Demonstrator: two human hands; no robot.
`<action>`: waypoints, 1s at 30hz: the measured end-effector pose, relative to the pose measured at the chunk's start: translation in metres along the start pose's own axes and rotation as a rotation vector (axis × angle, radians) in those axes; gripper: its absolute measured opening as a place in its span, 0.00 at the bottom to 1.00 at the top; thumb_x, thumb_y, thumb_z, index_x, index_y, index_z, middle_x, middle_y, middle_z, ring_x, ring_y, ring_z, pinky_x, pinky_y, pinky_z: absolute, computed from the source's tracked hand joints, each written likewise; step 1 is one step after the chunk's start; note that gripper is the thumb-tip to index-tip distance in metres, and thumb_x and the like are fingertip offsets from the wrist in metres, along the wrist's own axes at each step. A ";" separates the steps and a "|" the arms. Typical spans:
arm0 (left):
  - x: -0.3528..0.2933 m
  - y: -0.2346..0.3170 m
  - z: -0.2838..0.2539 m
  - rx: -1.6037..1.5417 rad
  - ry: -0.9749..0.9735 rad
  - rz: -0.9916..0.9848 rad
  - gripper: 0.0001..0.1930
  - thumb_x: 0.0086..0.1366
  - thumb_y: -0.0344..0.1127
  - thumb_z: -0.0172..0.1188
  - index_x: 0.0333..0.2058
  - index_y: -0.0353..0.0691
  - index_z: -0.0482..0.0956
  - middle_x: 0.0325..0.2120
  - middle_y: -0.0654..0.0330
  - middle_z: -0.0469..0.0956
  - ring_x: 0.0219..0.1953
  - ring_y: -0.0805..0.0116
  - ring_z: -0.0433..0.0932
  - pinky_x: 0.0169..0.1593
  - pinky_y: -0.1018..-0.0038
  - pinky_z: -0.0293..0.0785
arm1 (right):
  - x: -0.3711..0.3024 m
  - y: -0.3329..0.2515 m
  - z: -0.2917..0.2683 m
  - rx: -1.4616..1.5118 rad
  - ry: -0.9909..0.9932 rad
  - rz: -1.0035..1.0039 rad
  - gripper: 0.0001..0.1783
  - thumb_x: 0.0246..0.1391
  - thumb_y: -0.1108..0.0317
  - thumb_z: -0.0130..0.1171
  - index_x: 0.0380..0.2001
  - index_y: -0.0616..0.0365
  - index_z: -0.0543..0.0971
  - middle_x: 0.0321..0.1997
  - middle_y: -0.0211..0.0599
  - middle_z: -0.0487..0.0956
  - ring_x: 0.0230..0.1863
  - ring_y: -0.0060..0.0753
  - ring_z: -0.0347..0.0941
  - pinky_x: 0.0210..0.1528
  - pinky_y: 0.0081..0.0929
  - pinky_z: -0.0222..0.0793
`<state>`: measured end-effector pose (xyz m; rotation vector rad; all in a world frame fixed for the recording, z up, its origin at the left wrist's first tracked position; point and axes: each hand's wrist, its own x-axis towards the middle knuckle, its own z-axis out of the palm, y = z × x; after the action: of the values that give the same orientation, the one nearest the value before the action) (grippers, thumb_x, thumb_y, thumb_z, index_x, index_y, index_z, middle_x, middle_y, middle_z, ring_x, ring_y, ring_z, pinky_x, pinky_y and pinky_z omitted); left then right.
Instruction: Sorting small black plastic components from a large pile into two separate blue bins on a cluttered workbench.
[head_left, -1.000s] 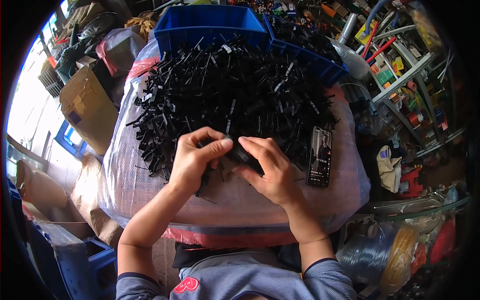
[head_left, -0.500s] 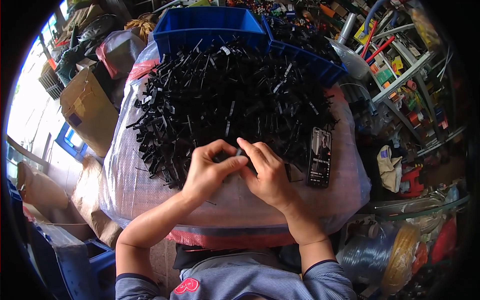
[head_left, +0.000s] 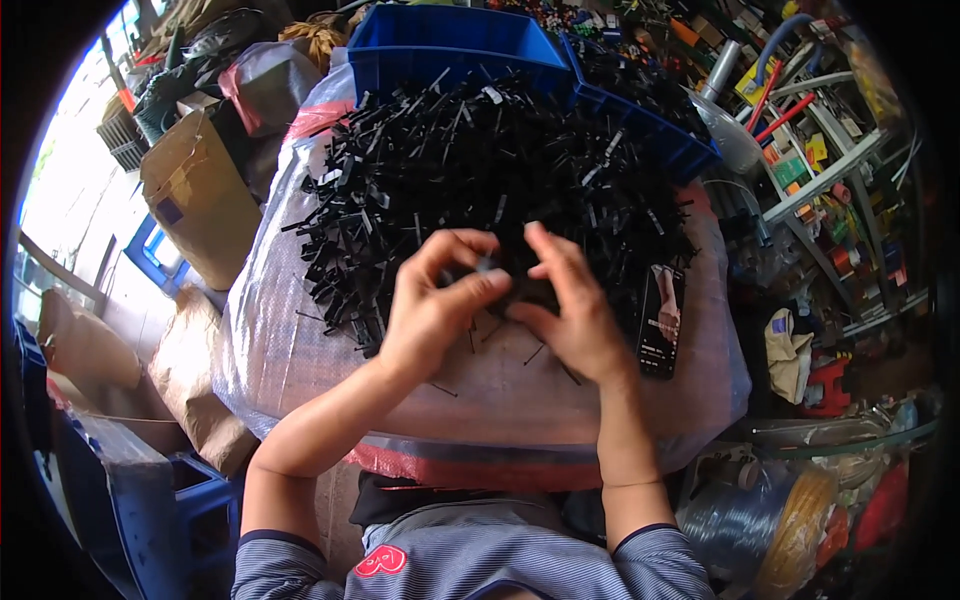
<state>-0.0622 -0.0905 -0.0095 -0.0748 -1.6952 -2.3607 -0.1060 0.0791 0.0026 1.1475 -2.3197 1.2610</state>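
Beyond the black pile [head_left: 480, 170], a blue bin [head_left: 652, 124] holds similar pieces [head_left: 640, 84]; the left hand [head_left: 432, 300] pinches a blurred piece [head_left: 485, 264], the right hand [head_left: 582, 315] has fingers spread.

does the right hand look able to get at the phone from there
Probably yes: the phone lies screen up and uncovered, just to the right of the right hand, and nothing tall seems to stand between them.

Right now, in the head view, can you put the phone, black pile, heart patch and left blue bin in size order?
Largest to smallest:
Black pile
Left blue bin
Phone
Heart patch
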 end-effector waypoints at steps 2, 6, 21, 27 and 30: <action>0.012 0.011 -0.010 -0.295 0.033 -0.067 0.09 0.50 0.25 0.60 0.22 0.41 0.66 0.38 0.58 0.76 0.37 0.73 0.73 0.30 0.78 0.68 | -0.001 0.005 -0.014 -0.037 0.097 0.183 0.29 0.42 0.79 0.61 0.51 0.58 0.70 0.44 0.42 0.74 0.36 0.33 0.71 0.41 0.24 0.69; 0.012 0.009 -0.014 -0.466 -0.110 -0.245 0.05 0.55 0.32 0.53 0.31 0.44 0.68 0.26 0.59 0.76 0.29 0.70 0.75 0.25 0.79 0.66 | -0.006 0.024 -0.018 -0.315 0.022 -0.036 0.16 0.39 0.79 0.61 0.36 0.58 0.78 0.42 0.39 0.75 0.38 0.38 0.70 0.40 0.29 0.68; 0.009 0.003 -0.012 -0.782 -0.170 -0.549 0.15 0.61 0.40 0.48 0.41 0.37 0.72 0.28 0.56 0.76 0.32 0.61 0.77 0.27 0.73 0.73 | -0.001 0.020 -0.014 -0.182 0.220 -0.013 0.08 0.53 0.75 0.54 0.37 0.62 0.76 0.35 0.38 0.75 0.36 0.34 0.72 0.38 0.24 0.67; 0.004 0.005 -0.007 -0.404 -0.157 -0.325 0.07 0.53 0.24 0.60 0.32 0.36 0.74 0.25 0.63 0.74 0.24 0.74 0.75 0.31 0.80 0.71 | -0.003 0.002 -0.020 0.026 0.187 0.008 0.11 0.53 0.67 0.58 0.38 0.61 0.76 0.32 0.33 0.75 0.31 0.24 0.70 0.34 0.18 0.66; 0.001 0.012 0.003 -0.069 -0.146 -0.204 0.09 0.54 0.26 0.61 0.35 0.35 0.76 0.26 0.63 0.75 0.25 0.76 0.74 0.32 0.80 0.71 | -0.012 -0.002 -0.020 0.220 0.073 0.145 0.15 0.49 0.62 0.64 0.34 0.60 0.75 0.30 0.28 0.74 0.30 0.16 0.69 0.33 0.16 0.66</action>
<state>-0.0604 -0.0914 0.0029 -0.0921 -1.7611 -2.6214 -0.0997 0.1002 0.0091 0.9915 -2.2905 1.6158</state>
